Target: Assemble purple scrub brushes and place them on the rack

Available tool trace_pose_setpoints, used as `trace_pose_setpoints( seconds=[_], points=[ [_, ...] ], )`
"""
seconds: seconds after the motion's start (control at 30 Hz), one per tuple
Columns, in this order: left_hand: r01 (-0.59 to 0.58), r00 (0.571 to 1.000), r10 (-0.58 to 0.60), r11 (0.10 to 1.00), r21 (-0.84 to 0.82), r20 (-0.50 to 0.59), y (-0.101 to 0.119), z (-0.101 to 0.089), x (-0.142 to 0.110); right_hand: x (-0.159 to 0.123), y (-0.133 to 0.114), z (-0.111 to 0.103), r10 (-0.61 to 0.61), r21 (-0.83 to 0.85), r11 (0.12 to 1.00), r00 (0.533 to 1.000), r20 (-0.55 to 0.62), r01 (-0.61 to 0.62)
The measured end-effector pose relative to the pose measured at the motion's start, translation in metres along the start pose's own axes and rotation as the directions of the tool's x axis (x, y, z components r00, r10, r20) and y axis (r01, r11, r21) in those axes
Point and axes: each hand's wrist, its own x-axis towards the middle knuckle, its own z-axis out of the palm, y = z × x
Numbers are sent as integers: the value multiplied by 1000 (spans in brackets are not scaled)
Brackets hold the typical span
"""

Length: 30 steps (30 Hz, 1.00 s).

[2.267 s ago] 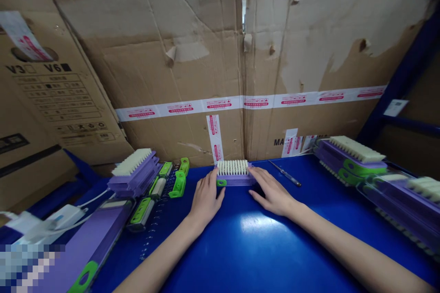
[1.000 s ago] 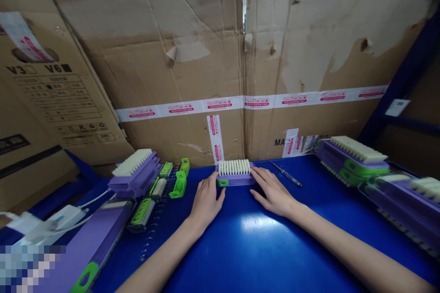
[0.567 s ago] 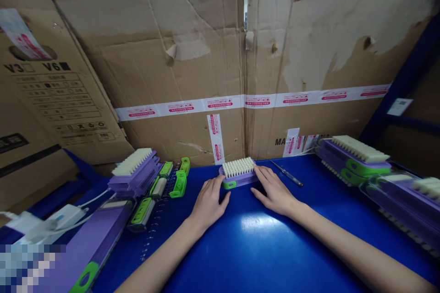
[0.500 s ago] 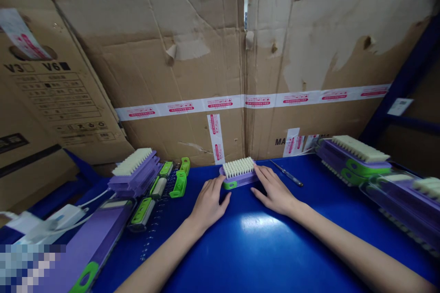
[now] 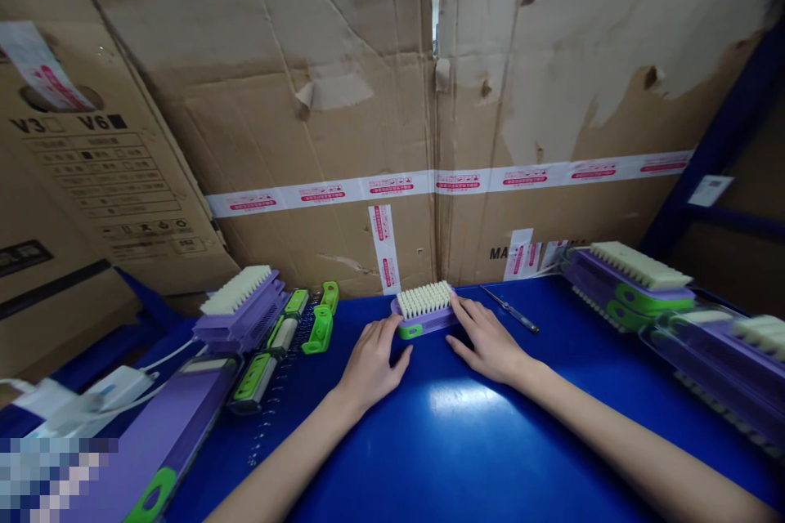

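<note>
A small purple brush [image 5: 424, 308] with white bristles up and a green clip on its near side lies on the blue table [image 5: 466, 441], close to the cardboard wall. My left hand [image 5: 370, 357] rests flat on the table, its fingers stretched out and touching the brush's left end by the clip. My right hand [image 5: 489, 341] also lies flat, with its fingertips against the brush's right end. The brush sits slightly askew, its left end nearer to me. Neither hand wraps around it.
Large cardboard boxes [image 5: 343, 122] wall off the back and left. Purple brush housings [image 5: 241, 309] and green clips [image 5: 320, 327] lie at the left. A thin metal tool [image 5: 510, 309] lies right of the brush. More purple brushes [image 5: 631, 282] are stacked at the right by a blue frame [image 5: 711, 147].
The brush has shifted a little to the right and turned, so its left end now sits nearer to me. Both hands followed it slightly; their fingers stay stretched out.
</note>
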Motion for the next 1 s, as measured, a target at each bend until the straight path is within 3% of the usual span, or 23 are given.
trace_pose_setpoints(
  seconds=[1.0],
  points=[
    [-8,1000,8,1000,2,-24,0,1,0,1,0,-1,18,36,999,1000,3,-18]
  ],
)
